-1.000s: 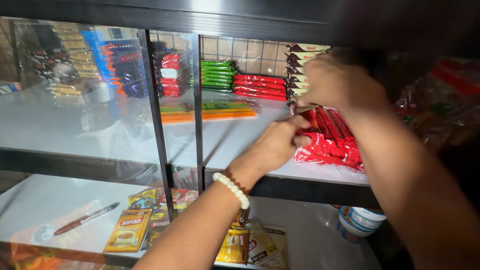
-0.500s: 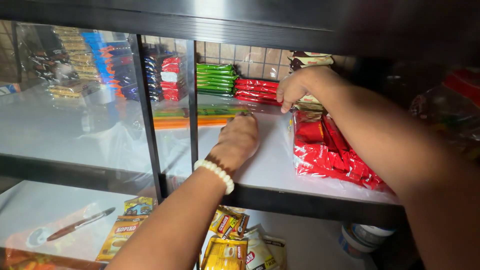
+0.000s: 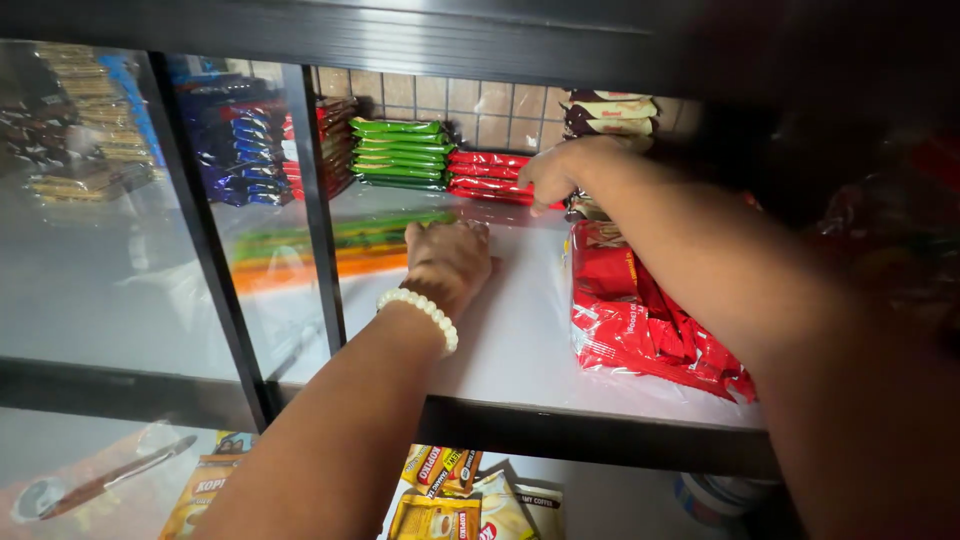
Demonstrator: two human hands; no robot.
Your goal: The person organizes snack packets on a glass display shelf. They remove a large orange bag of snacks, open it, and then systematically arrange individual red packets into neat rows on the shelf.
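Two hands over white shelf (image 3: 520, 330): left hand (image 3: 450, 262) flat, empty, mid-shelf; right hand (image 3: 556, 172) curled beside red sachet stack (image 3: 490, 176), grip unclear

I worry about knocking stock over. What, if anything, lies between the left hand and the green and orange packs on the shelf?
Nothing visible. The left hand rests on the white shelf with its fingers right at the end of the green and orange packs; the red packets lie off to its right.

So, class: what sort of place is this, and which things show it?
Probably a small shop's display cabinet: stacked green packets and red packets on a white shelf behind a sliding glass pane, with sachets below.
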